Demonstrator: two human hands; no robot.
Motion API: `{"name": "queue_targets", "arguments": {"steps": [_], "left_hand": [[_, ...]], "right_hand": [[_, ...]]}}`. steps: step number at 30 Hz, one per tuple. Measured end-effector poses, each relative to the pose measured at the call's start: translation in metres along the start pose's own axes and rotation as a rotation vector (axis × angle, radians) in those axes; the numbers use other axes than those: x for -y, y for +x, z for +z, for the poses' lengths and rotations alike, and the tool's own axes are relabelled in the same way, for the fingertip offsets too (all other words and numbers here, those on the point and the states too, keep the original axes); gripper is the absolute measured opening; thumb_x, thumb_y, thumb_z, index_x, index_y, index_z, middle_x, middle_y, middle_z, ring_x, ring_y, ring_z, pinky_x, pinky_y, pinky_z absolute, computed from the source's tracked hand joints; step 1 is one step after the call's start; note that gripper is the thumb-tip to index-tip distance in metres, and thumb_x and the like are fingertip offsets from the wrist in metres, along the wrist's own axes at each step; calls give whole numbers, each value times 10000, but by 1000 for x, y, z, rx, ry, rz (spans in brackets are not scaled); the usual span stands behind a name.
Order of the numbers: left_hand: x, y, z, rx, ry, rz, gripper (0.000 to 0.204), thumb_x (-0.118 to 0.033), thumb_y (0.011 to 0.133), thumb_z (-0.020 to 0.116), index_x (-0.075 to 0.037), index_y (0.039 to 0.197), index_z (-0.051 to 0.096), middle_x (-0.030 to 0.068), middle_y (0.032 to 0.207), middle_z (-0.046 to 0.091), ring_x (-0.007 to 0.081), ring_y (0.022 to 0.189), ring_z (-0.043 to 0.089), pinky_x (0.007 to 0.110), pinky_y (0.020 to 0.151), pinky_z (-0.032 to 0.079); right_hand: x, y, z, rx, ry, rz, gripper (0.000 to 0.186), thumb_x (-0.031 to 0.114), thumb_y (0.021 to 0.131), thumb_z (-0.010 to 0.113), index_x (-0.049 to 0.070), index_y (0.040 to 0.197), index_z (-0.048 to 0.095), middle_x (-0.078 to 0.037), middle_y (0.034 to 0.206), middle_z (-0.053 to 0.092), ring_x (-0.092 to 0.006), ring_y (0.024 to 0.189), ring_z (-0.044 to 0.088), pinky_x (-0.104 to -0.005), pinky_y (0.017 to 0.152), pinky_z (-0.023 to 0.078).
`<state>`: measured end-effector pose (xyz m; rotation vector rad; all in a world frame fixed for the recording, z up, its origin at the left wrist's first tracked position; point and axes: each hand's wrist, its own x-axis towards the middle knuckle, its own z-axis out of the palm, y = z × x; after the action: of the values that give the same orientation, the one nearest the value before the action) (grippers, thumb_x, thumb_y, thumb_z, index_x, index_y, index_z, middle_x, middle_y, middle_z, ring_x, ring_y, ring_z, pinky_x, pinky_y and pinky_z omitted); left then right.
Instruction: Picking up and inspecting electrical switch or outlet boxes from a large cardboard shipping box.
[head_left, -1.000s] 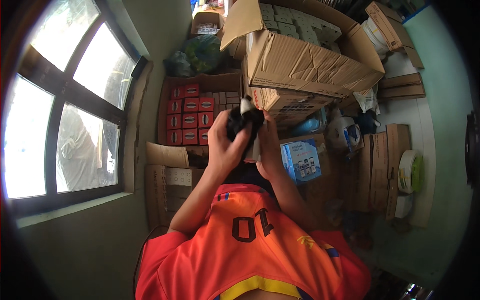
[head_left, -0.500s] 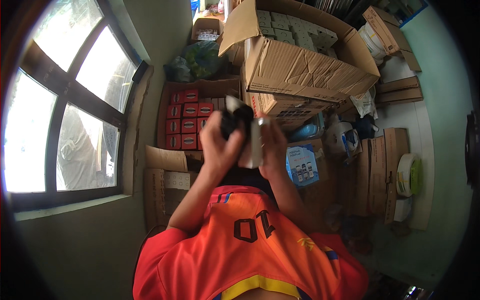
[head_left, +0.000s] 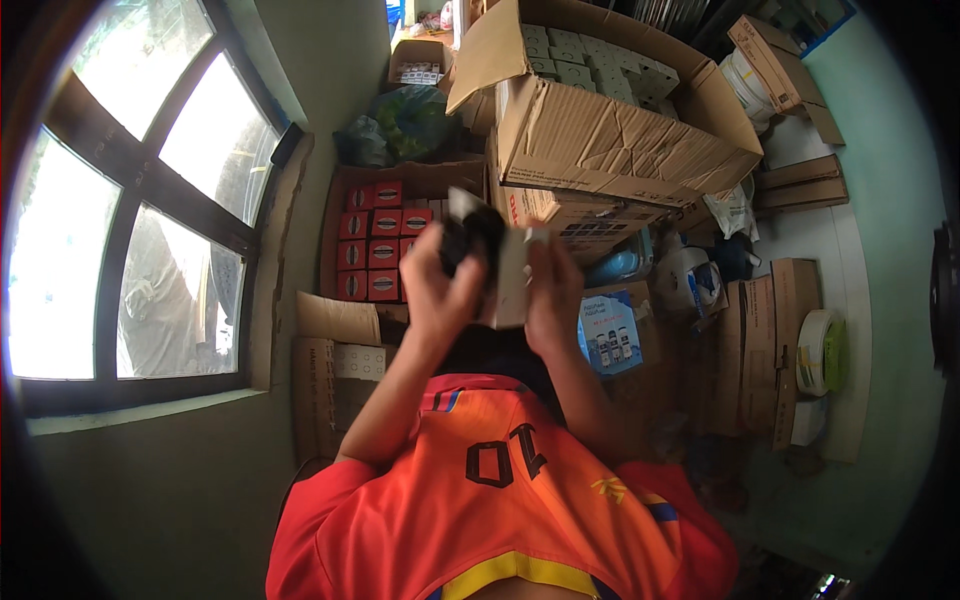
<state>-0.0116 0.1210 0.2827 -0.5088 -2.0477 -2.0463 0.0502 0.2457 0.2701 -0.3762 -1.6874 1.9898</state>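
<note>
My left hand (head_left: pixel 438 285) is closed around a dark, blurred object (head_left: pixel 474 238), whose kind I cannot make out. A pale flap (head_left: pixel 461 203) sticks up at its far end. Against it on the right stands a narrow white box (head_left: pixel 513 282), upright, gripped by my right hand (head_left: pixel 552 298) along its right side. Both hands are raised in front of my chest, close together. Motion smears the fingers and hides where the dark object and the white box meet.
Ahead to the left, a carton (head_left: pixel 408 176) holds several small red boxes (head_left: pixel 383 254). A large open carton (head_left: pixel 620 140) full of pale square boxes is stacked ahead right. A window (head_left: pixel 150 200) lines the left wall; cartons and a white-green roll (head_left: pixel 820 352) stand right.
The white box has turned slightly, so more of its broad face shows. Both hands keep nearly the same place and hold. The whole view has shifted a little.
</note>
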Motion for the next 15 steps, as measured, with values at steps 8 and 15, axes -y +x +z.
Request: {"name": "queue_targets", "arguments": {"steps": [8,15], "left_hand": [[12,-13,-2,123,-6,258,130,-75,819,672,0,803,567,110,677,514,175,616,523,348,581,437],[-7,-20,-1,54,-49,150,83,-63,867,629,6,856,585,64,690,556,130,656,544,316,604,462]], "right_hand": [[1,10,2,-27,172,-95,408,314,1061,574,36,1354,629,1,1074,678,-63,883,569,-234,800,469],[11,9,1,-54,11,-109,424,315,1075,566,17,1375,606,-36,1172,683,-56,1010,571,-231,844,466]]}}
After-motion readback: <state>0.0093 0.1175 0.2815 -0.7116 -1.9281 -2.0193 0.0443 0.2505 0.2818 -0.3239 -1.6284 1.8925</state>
